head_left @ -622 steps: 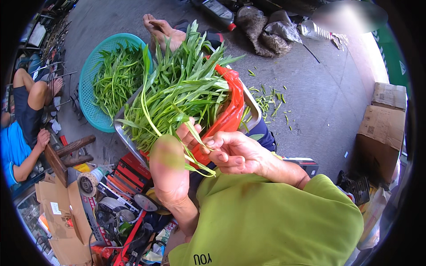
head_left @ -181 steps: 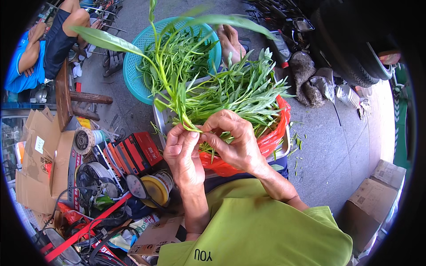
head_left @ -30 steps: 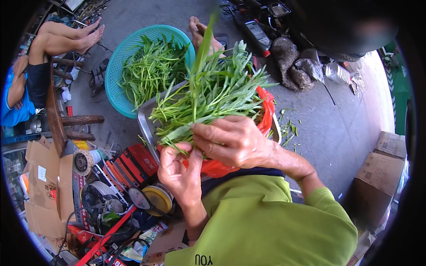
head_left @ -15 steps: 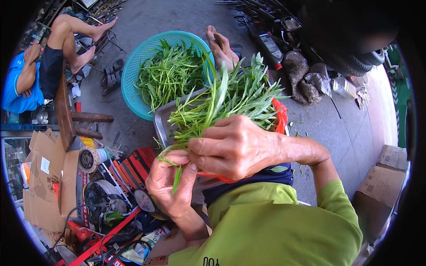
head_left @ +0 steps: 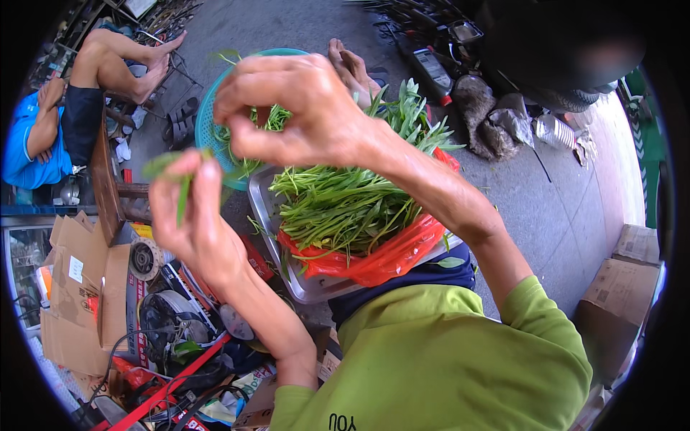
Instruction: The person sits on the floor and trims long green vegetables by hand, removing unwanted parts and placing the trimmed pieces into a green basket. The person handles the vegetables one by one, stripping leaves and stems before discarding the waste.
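Note:
My right hand (head_left: 305, 108) is raised over the turquoise plastic basket (head_left: 206, 118), its fingers curled in toward the thumb. A thin water spinach sprig (head_left: 228, 55) pokes out beyond its knuckles; the grip itself is partly hidden. Lower and to the left, my left hand (head_left: 194, 223) pinches a slender water spinach leaf (head_left: 183, 200), with blurred green bits at the fingertips. On my lap rests a metal tray (head_left: 305, 291) bearing an open red plastic bag (head_left: 381, 269) and a heap of water spinach (head_left: 345, 208). More cut greens (head_left: 275, 118) lie in the basket, mostly covered by my hand.
At the left, a person in a blue shirt (head_left: 43, 144) sits near a wooden bench (head_left: 104, 190). Below are a torn cardboard box (head_left: 72, 309), a cable reel (head_left: 147, 258) and clutter. A grey bottle (head_left: 433, 74) and tyres stand far right; cartons (head_left: 622, 294) are at the right edge.
Both hands have moved apart, up and to the left, away from the heap. The right hand is now over the basket, and the red bag and tray front show.

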A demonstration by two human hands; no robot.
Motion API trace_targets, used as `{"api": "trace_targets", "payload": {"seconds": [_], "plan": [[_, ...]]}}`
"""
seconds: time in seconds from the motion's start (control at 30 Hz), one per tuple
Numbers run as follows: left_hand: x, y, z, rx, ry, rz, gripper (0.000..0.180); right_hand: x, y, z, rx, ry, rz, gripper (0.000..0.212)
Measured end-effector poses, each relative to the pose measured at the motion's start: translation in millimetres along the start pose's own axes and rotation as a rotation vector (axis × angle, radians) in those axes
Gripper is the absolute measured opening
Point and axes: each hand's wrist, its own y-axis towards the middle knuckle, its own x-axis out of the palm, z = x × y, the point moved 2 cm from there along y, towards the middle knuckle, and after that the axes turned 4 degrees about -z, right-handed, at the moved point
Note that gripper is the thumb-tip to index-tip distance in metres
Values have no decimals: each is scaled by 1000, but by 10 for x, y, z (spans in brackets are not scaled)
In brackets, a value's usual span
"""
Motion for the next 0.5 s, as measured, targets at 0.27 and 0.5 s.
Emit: {"api": "trace_targets", "payload": {"seconds": [0.27, 0.5], "plan": [[-191, 654, -1492, -335, 903, -569, 34, 50, -479, 638, 333, -362, -457, 14], [-17, 64, -1085, -504, 782, -720, 36, 67, -1032, 771, 487, -455, -769, 8]]}}
